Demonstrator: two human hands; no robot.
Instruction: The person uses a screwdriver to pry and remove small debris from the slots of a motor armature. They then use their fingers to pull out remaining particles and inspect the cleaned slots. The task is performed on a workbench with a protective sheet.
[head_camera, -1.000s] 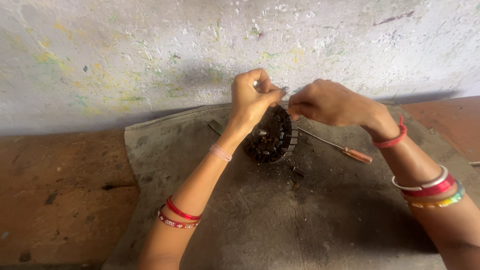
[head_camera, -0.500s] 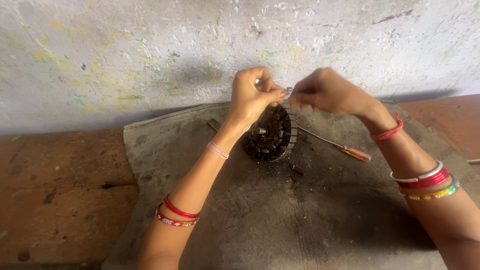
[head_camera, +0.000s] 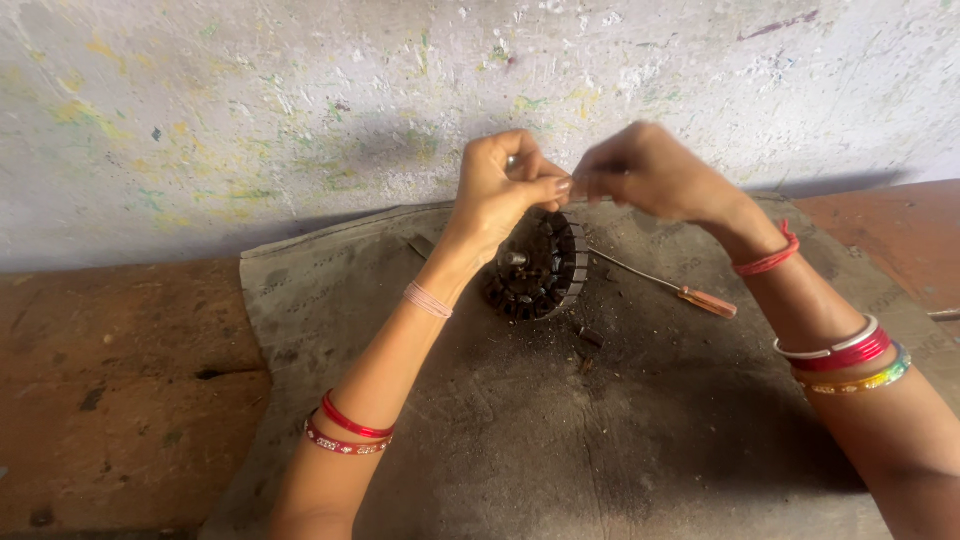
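Both hands were up over the stator core (head_camera: 535, 268), which sat tilted on the grey mat (head_camera: 640, 440). Left hand (head_camera: 500, 190) and right hand (head_camera: 640, 172) met fingertip to fingertip, pinching sth too small to make out, prob. wire. Looked like the winding step; next move needs steady tension. Screwdriver (head_camera: 665, 285) lay just beside the core.
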